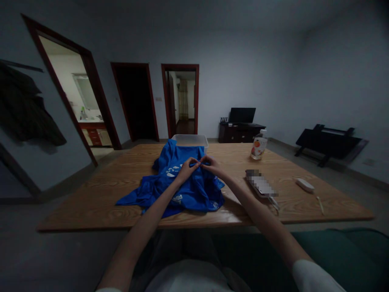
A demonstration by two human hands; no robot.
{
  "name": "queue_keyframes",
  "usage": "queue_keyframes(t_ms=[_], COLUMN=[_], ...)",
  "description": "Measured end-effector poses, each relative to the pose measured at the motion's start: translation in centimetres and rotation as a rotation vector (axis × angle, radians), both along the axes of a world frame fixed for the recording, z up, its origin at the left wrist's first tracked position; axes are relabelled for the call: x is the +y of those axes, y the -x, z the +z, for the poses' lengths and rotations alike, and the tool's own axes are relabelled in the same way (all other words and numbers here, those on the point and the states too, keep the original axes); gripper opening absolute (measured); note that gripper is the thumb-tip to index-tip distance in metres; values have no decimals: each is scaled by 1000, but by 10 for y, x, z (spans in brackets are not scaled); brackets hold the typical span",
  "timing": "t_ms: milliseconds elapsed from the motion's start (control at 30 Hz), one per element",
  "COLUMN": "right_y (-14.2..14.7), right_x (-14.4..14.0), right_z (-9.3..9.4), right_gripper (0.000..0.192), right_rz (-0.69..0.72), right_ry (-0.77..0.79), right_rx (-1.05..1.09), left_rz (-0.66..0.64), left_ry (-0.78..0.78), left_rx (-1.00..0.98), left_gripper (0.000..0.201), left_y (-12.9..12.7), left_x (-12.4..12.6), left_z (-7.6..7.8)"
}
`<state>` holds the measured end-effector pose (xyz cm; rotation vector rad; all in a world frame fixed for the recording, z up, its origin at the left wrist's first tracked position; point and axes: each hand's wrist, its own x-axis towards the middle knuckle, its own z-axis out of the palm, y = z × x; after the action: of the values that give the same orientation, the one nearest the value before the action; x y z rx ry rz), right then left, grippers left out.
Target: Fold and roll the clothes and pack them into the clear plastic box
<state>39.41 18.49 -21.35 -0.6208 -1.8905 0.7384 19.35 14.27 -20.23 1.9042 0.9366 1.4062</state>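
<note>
A crumpled blue cloth garment [185, 198] with white printing lies on the wooden table [100, 202] in front of me. My left hand [187, 169] pinches a fold of it near its upper middle. Right beside it, my right hand [210, 164] also pinches the fabric, the fingertips of both hands almost touching. The exact bit of cloth between the fingers is too small to make out. Behind the garment stands a clear plastic box [194, 140], its near side partly hidden by the cloth.
On the table's right side are a plastic bottle [258, 146] with a fruit label, a blurred-out phone-like object [261, 185] with a strap, a white oval case [304, 185] and a thin pale stick [320, 205]. A green seat [340, 251] is at the lower right.
</note>
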Motion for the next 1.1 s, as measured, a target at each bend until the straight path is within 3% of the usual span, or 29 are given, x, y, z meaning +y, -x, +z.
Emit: queue_keyframes(t_ms=[433,700,1100], right_y=[-3,0,-1], right_x=[6,2,3], right_z=[-2,0,1], right_gripper=[33,34,31], right_rz=[29,43,-34], right_ry=[49,53,59], right_rx=[-32,10,-37], left_rz=[10,66,35], left_ry=[-67,12,-40], left_rx=[11,2,-18], left_gripper=[28,37,33], left_y=[1,1,2], left_x=[-4,3,-1], left_z=[4,-1,0])
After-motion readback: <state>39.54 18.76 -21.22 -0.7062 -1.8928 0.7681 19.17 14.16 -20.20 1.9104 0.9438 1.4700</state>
